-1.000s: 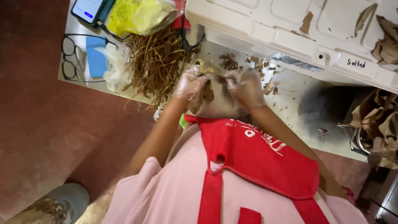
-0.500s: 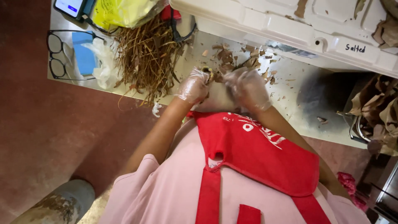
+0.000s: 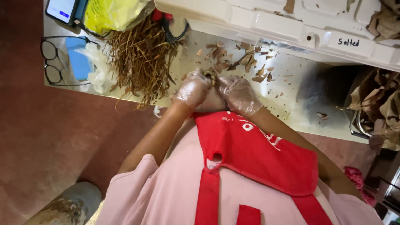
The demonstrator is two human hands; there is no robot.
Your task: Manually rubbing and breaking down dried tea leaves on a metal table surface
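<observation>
Near the pale, scrap-littered surface's (image 3: 291, 96) front edge, my gloved left hand (image 3: 192, 88) and right hand (image 3: 239, 95) pinch one small brown dried piece (image 3: 210, 75) between them, both closed on it to steady it.

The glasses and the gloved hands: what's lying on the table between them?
In the head view, a pile of dry brown stems and a crumpled clear plastic glove lie between.

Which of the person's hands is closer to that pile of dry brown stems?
Left. The left hand sits just beside the stem pile; the right hand is farther off, on the other side of the left hand.
</observation>
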